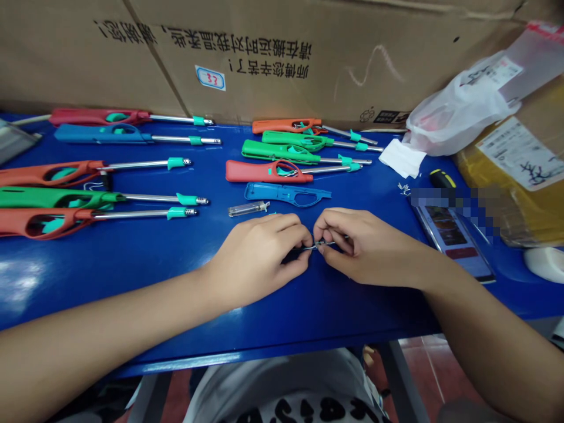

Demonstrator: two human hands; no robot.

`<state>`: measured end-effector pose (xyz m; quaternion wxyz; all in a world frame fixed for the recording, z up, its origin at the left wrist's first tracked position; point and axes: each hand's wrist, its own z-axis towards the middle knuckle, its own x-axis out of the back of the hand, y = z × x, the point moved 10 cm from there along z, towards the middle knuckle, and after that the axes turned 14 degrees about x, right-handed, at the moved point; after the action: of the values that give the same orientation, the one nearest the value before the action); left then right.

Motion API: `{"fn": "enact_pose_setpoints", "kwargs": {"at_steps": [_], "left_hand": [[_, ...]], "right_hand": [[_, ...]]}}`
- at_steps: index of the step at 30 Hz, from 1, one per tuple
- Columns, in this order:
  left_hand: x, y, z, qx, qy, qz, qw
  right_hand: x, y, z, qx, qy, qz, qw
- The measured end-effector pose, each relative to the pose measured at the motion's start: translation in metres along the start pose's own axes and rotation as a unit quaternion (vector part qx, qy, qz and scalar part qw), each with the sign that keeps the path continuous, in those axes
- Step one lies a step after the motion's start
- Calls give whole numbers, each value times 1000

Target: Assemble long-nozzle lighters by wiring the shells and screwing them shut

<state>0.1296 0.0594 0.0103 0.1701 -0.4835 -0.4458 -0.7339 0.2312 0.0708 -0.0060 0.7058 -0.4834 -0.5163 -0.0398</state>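
My left hand (259, 258) and my right hand (365, 247) meet fingertip to fingertip over the blue table (132, 264). Both pinch a small thin metal part (318, 245) between them; most of it is hidden by my fingers. Just beyond my hands lie an open blue lighter shell (286, 192) and a clear fuel tube (247, 208). A red lighter (282, 171) with a metal nozzle lies behind the shell.
Several long lighters, red, green and blue, lie in rows at the left (88, 200) and centre back (304, 141). Cardboard boxes (282, 53) wall the back. A phone (453, 235), a white plastic bag (462, 106) and a white cloth (402, 157) sit at the right.
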Motion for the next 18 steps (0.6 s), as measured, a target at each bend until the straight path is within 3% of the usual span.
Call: {"fn": "enact_pose_setpoints", "kwargs": {"at_steps": [18], "left_hand": [[1, 2, -1, -5, 5, -8, 1000]], "right_hand": [[0, -1, 1, 6, 13, -1, 1000]]}}
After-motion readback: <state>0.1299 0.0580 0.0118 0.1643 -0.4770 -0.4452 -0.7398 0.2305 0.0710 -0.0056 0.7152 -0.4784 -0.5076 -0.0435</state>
